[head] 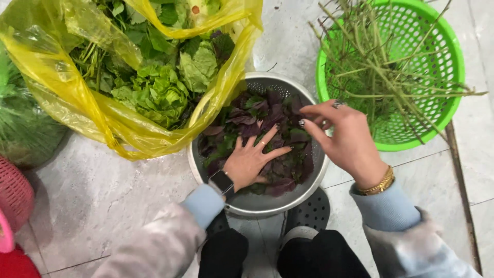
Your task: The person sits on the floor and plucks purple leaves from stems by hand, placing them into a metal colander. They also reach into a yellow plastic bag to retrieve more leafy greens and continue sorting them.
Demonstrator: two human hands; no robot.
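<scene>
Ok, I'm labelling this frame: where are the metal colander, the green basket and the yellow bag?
metal colander [257, 203]: head view, bare near rim.
green basket [455, 67]: head view, right rim.
yellow bag [51, 77]: head view, left side of the plastic.

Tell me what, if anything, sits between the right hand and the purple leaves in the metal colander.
Nothing visible does. The right hand hovers over the right rim of the metal colander, fingers pointing at the purple leaves, with only open air between. The left hand lies flat on the leaves further left, clear of that path.

Purple leaves [267, 128], green basket [411, 77], yellow bag [77, 92].
</scene>
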